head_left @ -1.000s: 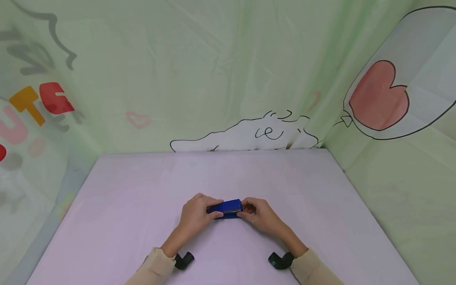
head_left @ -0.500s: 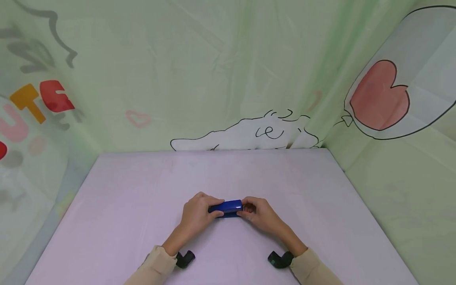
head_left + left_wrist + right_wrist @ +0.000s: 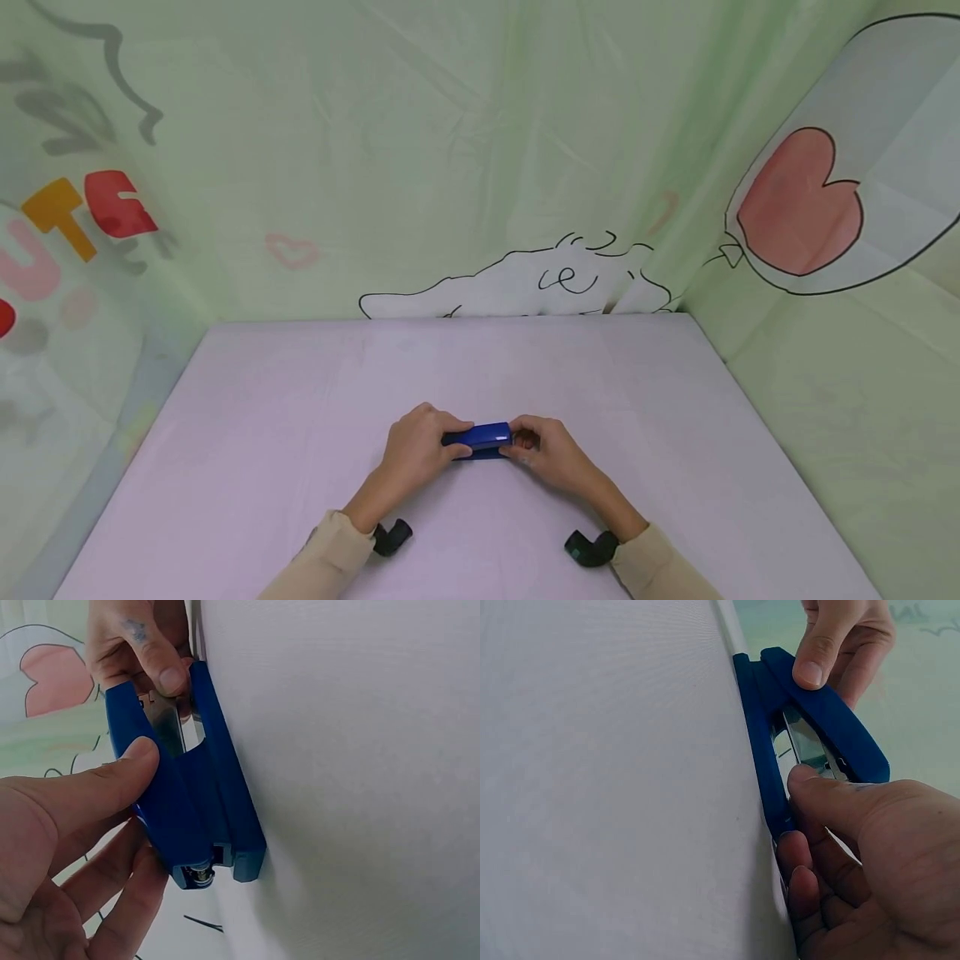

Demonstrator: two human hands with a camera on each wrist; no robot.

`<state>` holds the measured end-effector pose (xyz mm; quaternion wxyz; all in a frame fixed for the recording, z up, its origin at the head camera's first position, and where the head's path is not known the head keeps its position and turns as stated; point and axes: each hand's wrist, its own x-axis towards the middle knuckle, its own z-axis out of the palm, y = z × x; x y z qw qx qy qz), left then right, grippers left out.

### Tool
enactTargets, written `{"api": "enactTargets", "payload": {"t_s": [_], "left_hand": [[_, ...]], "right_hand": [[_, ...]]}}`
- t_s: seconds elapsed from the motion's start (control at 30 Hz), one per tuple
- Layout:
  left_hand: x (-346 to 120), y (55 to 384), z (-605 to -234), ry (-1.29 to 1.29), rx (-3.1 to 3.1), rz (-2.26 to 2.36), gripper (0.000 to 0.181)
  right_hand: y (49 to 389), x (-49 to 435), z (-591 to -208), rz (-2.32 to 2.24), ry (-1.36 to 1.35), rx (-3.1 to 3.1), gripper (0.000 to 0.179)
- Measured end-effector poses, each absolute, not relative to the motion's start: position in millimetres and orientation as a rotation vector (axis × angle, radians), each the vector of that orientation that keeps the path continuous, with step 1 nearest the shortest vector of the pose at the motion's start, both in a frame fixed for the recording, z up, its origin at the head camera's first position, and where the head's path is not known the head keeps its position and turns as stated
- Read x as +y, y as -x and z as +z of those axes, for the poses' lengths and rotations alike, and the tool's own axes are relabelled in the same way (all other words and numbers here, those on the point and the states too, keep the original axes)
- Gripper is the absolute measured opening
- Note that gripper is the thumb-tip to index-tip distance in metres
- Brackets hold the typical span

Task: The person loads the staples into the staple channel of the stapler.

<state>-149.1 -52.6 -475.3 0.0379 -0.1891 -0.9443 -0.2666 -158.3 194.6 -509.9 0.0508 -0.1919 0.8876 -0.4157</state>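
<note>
A blue stapler (image 3: 489,433) lies crosswise between both hands, low over the table in the head view. My left hand (image 3: 416,446) grips its top arm from the left, thumb on one side and fingers on the other, near the hinge end. At the front end, my right hand (image 3: 553,454) pinches the stapler, its thumb against the metal staple magazine (image 3: 804,739). In both wrist views the top arm (image 3: 161,795) stands apart from the base (image 3: 225,765), leaving a gap at the front where the magazine shows. The right fingertips are partly hidden behind the stapler.
A pale lilac table (image 3: 300,375) spreads out under the hands. Green printed curtains (image 3: 420,150) hang behind it and at both sides. Dark curved wrist mounts (image 3: 592,548) stick out inward from the beige sleeves (image 3: 322,554).
My left hand and the stapler have shifted slightly to the right. The right hand stays almost where it was, and both hands keep their hold.
</note>
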Motion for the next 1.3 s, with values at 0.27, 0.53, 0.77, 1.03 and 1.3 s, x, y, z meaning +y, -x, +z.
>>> {"api": "enactTargets", "payload": {"t_s": [0.27,0.53,0.77,1.03,1.3], "left_hand": [[-51,151,-471,0.617,-2.931,-0.775,0.034],[-49,153,-467,0.613,-2.97,-0.732,0.033],[-48,152,-463,0.609,-2.98,-0.74,0.033],[-45,152,-461,0.642,-2.957,-0.677,0.033],[-43,148,-461,0.624,-2.97,-0.634,0.033]], "right_hand": [[157,195,-509,-1.306,0.575,2.692,0.019],[159,195,-510,-1.325,0.55,2.664,0.02],[159,194,-510,-1.318,0.544,2.675,0.021],[159,194,-508,-1.311,0.555,2.691,0.022],[160,195,-511,-1.328,0.559,2.669,0.022]]}}
